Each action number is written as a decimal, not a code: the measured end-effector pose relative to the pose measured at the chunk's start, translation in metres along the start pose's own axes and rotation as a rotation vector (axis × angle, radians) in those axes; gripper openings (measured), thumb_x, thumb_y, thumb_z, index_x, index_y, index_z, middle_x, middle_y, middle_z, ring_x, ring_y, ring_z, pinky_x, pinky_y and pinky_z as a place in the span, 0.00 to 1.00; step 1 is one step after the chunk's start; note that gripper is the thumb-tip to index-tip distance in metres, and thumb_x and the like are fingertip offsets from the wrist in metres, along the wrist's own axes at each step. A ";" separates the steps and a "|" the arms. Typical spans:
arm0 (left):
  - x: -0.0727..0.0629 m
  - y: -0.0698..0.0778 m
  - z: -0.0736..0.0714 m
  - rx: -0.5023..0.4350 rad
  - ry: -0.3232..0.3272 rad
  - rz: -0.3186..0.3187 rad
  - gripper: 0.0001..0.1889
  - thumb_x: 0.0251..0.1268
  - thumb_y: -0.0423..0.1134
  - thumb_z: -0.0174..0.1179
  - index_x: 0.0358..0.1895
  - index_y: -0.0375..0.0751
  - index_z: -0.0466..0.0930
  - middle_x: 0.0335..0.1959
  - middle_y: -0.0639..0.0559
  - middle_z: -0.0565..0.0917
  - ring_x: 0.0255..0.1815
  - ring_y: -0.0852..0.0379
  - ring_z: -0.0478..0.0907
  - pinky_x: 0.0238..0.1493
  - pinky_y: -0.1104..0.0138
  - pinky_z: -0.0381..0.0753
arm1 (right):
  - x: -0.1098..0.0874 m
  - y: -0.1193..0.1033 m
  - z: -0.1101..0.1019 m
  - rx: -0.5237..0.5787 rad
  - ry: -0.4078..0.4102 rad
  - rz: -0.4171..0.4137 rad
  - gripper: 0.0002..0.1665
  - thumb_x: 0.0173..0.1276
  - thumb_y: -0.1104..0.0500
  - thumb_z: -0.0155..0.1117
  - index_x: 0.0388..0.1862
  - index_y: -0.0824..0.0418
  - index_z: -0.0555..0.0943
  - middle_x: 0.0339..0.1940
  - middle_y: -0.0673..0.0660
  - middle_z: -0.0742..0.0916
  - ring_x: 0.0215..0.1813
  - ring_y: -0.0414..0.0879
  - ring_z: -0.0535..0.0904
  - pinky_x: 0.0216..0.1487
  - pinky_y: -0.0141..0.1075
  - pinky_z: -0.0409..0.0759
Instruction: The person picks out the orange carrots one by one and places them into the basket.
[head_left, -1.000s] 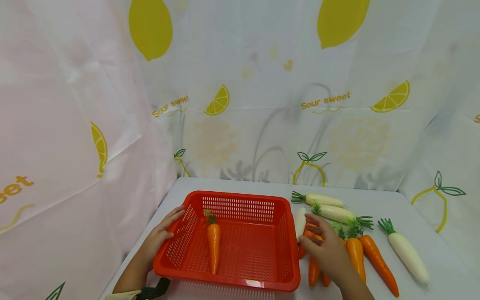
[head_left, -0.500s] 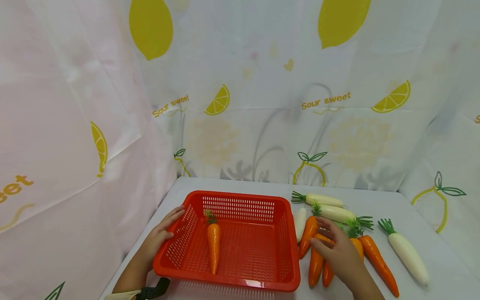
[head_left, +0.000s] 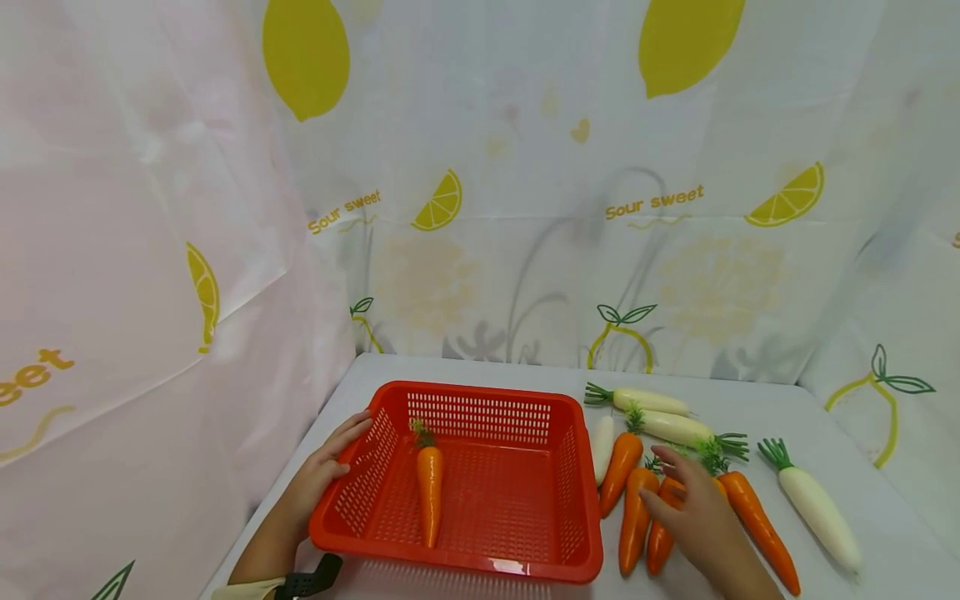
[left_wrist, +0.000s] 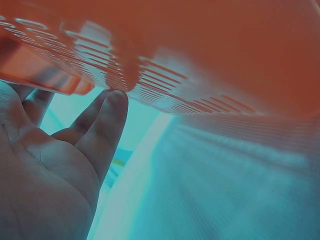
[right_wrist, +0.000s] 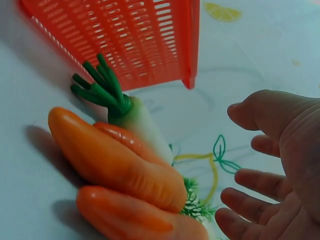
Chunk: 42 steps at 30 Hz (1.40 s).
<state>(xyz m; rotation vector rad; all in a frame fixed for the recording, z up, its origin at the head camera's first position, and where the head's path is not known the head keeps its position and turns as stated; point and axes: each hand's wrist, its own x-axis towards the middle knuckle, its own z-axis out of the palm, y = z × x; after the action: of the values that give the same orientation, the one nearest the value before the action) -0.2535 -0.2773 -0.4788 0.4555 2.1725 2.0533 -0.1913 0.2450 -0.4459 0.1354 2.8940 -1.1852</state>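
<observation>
In the head view, a red plastic basket (head_left: 480, 562) with slotted walls stands on the table, one carrot (head_left: 430, 496) lying inside it. My left hand (head_left: 318, 471) rests against the basket's left side; the left wrist view shows its extended fingers (left_wrist: 107, 125) touching the outer wall. To the basket's right, my right hand (head_left: 701, 521) hovers over a group of carrots (head_left: 635, 521), partly covering some. Its fingers are spread and nothing lies in them, as the right wrist view confirms, with carrots (right_wrist: 115, 160) and a green-topped white radish (right_wrist: 142, 125) beside the hand.
Two white radishes (head_left: 648, 402) lie behind the carrots, a third white radish (head_left: 817, 512) at the far right. A short white piece (head_left: 602, 446) shows beside the basket wall. Lemon-print cloth (head_left: 480, 275) encloses the table's back and sides.
My right hand has moved right and toward me, away from the basket, uncovering carrots near the basket wall. My left hand and the basket stay in place.
</observation>
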 end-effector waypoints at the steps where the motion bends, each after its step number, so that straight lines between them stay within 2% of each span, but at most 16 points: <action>1: 0.000 0.000 0.000 0.000 -0.003 0.002 0.38 0.67 0.24 0.38 0.83 0.41 0.58 0.88 0.49 0.47 0.73 0.70 0.64 0.58 0.62 0.84 | 0.000 0.002 -0.001 -0.007 -0.004 0.016 0.46 0.72 0.45 0.69 0.82 0.58 0.63 0.79 0.69 0.69 0.74 0.69 0.71 0.65 0.62 0.78; 8: 0.000 -0.001 -0.001 -0.012 -0.003 0.000 0.38 0.68 0.24 0.38 0.83 0.42 0.58 0.87 0.51 0.47 0.73 0.69 0.64 0.58 0.61 0.84 | 0.004 0.017 -0.009 -0.069 0.005 0.049 0.48 0.74 0.42 0.65 0.82 0.63 0.60 0.79 0.74 0.66 0.76 0.73 0.64 0.69 0.71 0.68; 14: 0.000 -0.001 0.000 -0.007 0.000 0.000 0.38 0.67 0.24 0.38 0.83 0.42 0.58 0.87 0.51 0.47 0.73 0.69 0.64 0.58 0.62 0.84 | 0.007 0.025 -0.015 -0.019 0.003 0.054 0.47 0.76 0.46 0.63 0.83 0.68 0.56 0.79 0.75 0.65 0.76 0.75 0.63 0.70 0.67 0.69; 19: -0.002 -0.002 0.001 -0.012 0.002 -0.002 0.38 0.67 0.24 0.38 0.83 0.42 0.58 0.88 0.50 0.47 0.73 0.69 0.65 0.58 0.62 0.84 | 0.005 0.031 -0.020 -0.056 0.013 0.051 0.47 0.77 0.45 0.63 0.82 0.69 0.57 0.78 0.76 0.66 0.76 0.75 0.64 0.70 0.68 0.69; 24: -0.002 -0.002 0.001 0.000 -0.002 0.007 0.38 0.67 0.24 0.38 0.83 0.41 0.58 0.88 0.49 0.47 0.73 0.71 0.64 0.59 0.63 0.83 | 0.003 0.036 -0.026 -0.090 0.011 0.103 0.48 0.76 0.43 0.61 0.82 0.68 0.58 0.78 0.77 0.65 0.75 0.75 0.63 0.70 0.69 0.67; 28: -0.001 -0.002 0.000 -0.008 -0.020 0.013 0.38 0.68 0.24 0.38 0.83 0.41 0.57 0.88 0.50 0.47 0.73 0.68 0.64 0.57 0.62 0.84 | 0.002 0.042 -0.031 -0.103 0.019 0.155 0.47 0.76 0.43 0.61 0.82 0.68 0.58 0.77 0.78 0.65 0.74 0.77 0.62 0.69 0.70 0.65; 35: 0.000 0.000 0.000 0.001 -0.011 0.016 0.38 0.67 0.24 0.39 0.83 0.41 0.58 0.87 0.51 0.47 0.73 0.68 0.64 0.57 0.63 0.84 | 0.004 0.053 -0.035 -0.121 0.040 0.173 0.46 0.76 0.44 0.60 0.81 0.69 0.59 0.76 0.79 0.66 0.74 0.76 0.62 0.71 0.71 0.62; 38: 0.000 0.001 0.001 0.006 -0.018 0.013 0.38 0.67 0.24 0.39 0.83 0.41 0.57 0.88 0.49 0.46 0.74 0.67 0.63 0.58 0.63 0.83 | 0.005 0.059 -0.038 -0.142 0.046 0.172 0.47 0.76 0.43 0.61 0.80 0.70 0.59 0.75 0.80 0.66 0.73 0.76 0.62 0.71 0.72 0.62; 42: 0.000 0.003 0.003 0.007 0.012 -0.023 0.39 0.66 0.24 0.40 0.83 0.44 0.60 0.87 0.52 0.48 0.73 0.64 0.64 0.56 0.61 0.85 | 0.005 0.069 -0.041 -0.134 0.050 0.192 0.48 0.75 0.43 0.62 0.80 0.71 0.59 0.75 0.80 0.67 0.71 0.75 0.66 0.70 0.71 0.65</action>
<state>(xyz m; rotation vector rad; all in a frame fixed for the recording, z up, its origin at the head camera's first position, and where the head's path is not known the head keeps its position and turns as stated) -0.2524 -0.2743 -0.4763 0.4181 2.1812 2.0429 -0.1896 0.3232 -0.4649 0.4359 2.9105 -0.9686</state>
